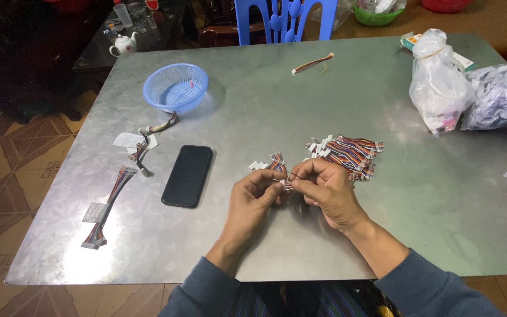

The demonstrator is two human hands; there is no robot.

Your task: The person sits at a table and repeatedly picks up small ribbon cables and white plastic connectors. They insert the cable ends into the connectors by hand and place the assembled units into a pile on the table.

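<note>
Both hands [291, 191] pinch one small wire harness [286, 184] between their fingertips, above the table [265, 105].

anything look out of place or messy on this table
Nothing looks damaged or spilled. One short wire harness lies alone at the far edge, away from the main pile of harnesses. The left hand and right hand pinch a small harness between them.

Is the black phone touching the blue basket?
Apart. The head view shows bare metal table between the black phone and the blue basket.
</note>
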